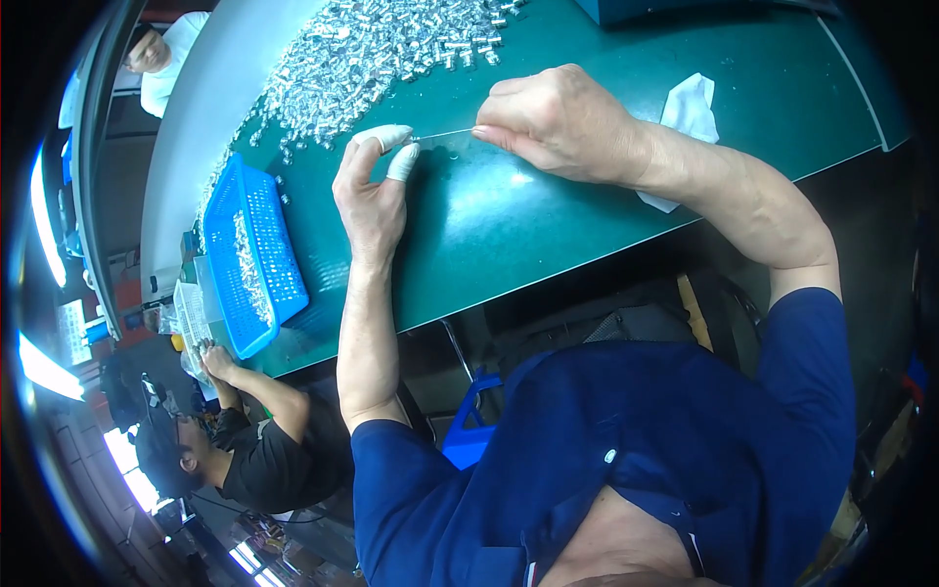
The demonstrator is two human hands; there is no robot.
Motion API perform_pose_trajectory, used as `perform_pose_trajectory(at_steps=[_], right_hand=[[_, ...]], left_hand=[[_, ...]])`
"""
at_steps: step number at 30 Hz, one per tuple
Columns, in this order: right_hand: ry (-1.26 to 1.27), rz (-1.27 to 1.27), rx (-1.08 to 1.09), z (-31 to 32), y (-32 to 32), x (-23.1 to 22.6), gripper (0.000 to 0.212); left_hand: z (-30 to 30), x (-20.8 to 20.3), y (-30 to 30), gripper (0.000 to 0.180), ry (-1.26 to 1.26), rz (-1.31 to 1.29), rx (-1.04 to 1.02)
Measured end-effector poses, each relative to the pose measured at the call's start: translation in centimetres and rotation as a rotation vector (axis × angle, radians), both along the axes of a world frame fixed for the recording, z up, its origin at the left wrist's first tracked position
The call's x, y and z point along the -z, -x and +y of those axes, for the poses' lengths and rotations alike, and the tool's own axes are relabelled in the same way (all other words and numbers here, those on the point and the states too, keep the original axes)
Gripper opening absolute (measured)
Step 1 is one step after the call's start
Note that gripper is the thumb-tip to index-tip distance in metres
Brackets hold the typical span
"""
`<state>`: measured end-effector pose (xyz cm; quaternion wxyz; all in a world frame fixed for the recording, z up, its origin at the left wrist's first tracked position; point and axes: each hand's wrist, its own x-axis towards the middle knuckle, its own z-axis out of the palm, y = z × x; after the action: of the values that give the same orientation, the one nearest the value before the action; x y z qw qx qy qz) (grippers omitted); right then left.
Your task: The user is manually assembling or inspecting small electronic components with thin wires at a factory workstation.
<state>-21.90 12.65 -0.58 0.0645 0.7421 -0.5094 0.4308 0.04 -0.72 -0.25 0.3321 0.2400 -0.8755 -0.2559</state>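
Note:
My left hand (370,207) wears white finger covers on the thumb and forefinger. Between those two tips it pinches a small shiny metal piece (414,140), mostly covered by the fingers. My right hand (569,127) is closed, thumb against forefinger, on a thin straight wire-like rod (446,133). From my right fingertips the rod runs left to the metal piece; whether its tip enters the piece or only touches it, I cannot tell. Both hands are above the green tabletop (509,235).
A large heap of small silvery metal parts (377,64) covers the far left. A blue plastic basket (274,220) with similar parts stands at the left edge. A white cloth (693,108) lies beyond my right forearm. A co-worker in black (279,460) sits at left.

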Motion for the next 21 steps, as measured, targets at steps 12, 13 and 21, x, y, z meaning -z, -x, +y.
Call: perform_pose_trajectory(at_steps=[12,13,21], right_hand=[[0.136,0.028,0.028,-0.6,0.0,0.4,0.016],[0.144,0.076,0.008,-0.5,-0.1,0.1,0.013],[0.209,0.257,-0.015,-0.2,0.9,-0.4,0.013]], left_hand=[[-0.3,0.7,-0.3,0.019,-0.088,0.0,0.042],[-0.3,0.8,-0.4,0.018,-0.171,0.023,0.034],[0.0,0.7,-0.1,0.015,-0.341,0.052,0.088]])
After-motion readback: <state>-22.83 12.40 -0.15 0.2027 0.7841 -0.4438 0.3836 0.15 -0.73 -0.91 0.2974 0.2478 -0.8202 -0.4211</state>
